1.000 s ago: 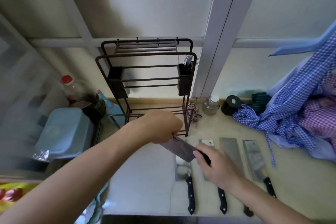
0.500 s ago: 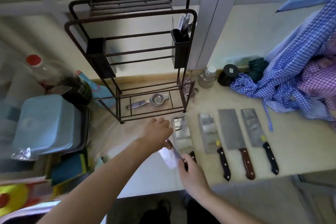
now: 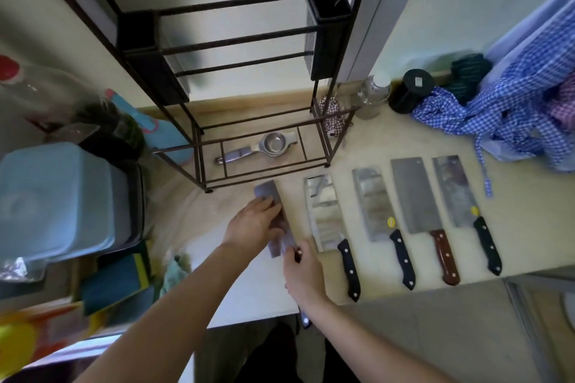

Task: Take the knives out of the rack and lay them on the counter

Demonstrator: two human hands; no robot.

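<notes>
A dark metal rack (image 3: 199,40) stands at the back of the counter (image 3: 389,140). Several cleavers lie side by side in front of it, blades away from me: a black-handled cleaver (image 3: 323,214), a second black-handled cleaver (image 3: 373,205), a brown-handled cleaver (image 3: 413,196) and a far-right cleaver (image 3: 454,190). Left of the row, a grey-bladed cleaver (image 3: 267,193) rests flat on the counter. My left hand (image 3: 252,224) presses on its blade. My right hand (image 3: 303,270) holds its handle, which is mostly hidden.
A metal strainer (image 3: 264,146) lies on the rack's bottom shelf, and a black holder (image 3: 323,37) with utensils hangs on its right side. A light blue tub (image 3: 53,202) sits left; blue checked cloth (image 3: 513,115), a jar (image 3: 371,96) and a black lid (image 3: 410,90) sit right.
Both hands brought the grey-bladed cleaver down from in front of the rack and laid it flat on the counter, left of the row. The camera tilted downward.
</notes>
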